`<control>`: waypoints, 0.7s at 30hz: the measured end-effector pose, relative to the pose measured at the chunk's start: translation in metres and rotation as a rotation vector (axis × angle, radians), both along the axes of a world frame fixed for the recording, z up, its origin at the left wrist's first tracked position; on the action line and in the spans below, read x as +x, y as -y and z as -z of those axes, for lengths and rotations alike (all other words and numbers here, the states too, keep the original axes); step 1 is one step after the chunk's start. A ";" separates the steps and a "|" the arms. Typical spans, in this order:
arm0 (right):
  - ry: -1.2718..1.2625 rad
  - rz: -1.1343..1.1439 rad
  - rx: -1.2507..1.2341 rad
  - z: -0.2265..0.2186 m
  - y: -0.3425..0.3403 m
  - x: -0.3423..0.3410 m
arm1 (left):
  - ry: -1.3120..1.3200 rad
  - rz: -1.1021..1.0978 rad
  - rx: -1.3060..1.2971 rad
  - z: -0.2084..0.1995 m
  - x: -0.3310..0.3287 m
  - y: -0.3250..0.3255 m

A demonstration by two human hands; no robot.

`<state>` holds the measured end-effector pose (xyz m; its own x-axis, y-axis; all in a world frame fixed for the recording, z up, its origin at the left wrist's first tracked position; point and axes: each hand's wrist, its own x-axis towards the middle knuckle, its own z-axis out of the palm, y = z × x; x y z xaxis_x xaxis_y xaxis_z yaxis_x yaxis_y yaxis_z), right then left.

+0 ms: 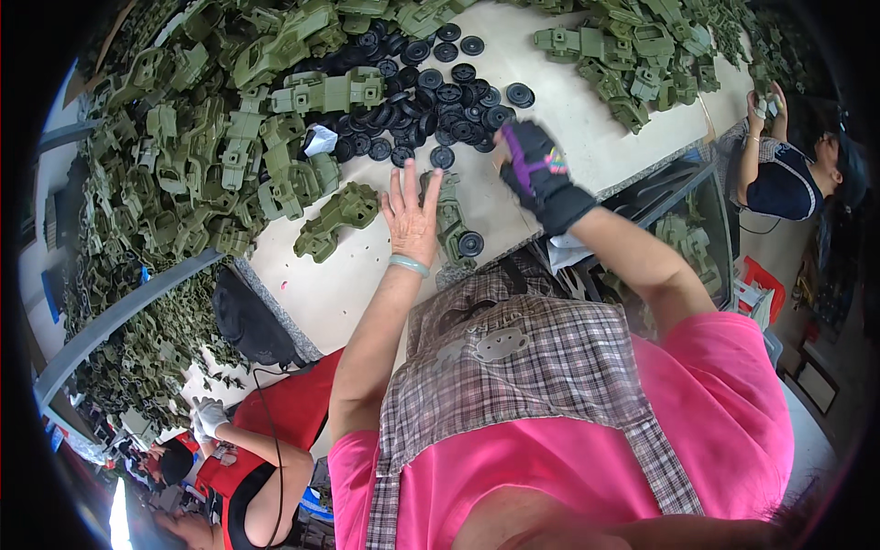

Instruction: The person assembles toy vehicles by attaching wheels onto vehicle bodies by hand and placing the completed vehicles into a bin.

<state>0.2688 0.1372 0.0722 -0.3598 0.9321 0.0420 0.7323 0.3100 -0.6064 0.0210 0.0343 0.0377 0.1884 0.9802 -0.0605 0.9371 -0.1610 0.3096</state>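
Holding bare L hand (412, 227) splayed at the L edge of a green vehicle body (449, 213), fingers straight & nothing clasped; can't tell if actually pressing or only hovering, but prob. set there to stop any sliding. As for said body: lying on the table (587, 124) right before the apron (513, 357), prob. for short reach, w/ a black wheel (469, 244) at the near end. Holding gloved R hand (545, 174) over the table, just R of the wheel pile (429, 99); blurred, so can't tell whether gripping anything. Gloved in black & purple, prob. vs. rubbing, w/ fingers apparently bare at the ends, prob. for feel. Heaped loose beyond both hands, presumably for quick picking, i.e. the wheels; stacked farther out, in a L heap (238, 151) & a R heap (653, 41), more bodies, prob. to leave working room. Also lying apart, L of the bare hand: a spare body (335, 217), prob. for easy access.
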 end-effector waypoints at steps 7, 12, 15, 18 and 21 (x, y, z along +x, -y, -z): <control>0.389 -0.131 0.141 -0.005 -0.067 0.013 | 0.709 -0.704 -0.085 0.002 0.062 0.027; 0.138 -0.196 0.153 -0.008 -0.053 0.013 | 0.616 -0.658 -0.249 0.015 0.059 0.033; -0.192 -0.238 0.002 -0.015 -0.011 -0.006 | 0.587 -0.609 -0.182 0.033 0.055 0.038; -0.051 -0.361 0.057 -0.019 0.014 -0.026 | 0.561 -0.617 -0.350 0.026 0.053 0.033; -0.088 -0.391 0.031 0.001 0.022 -0.037 | 0.522 -0.610 -0.334 0.021 0.054 0.031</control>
<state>0.2321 0.1156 0.0712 -0.6808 0.7234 0.1146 0.5014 0.5744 -0.6471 0.0752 0.0034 0.0163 -0.2802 0.8656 -0.4151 0.5556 0.4988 0.6652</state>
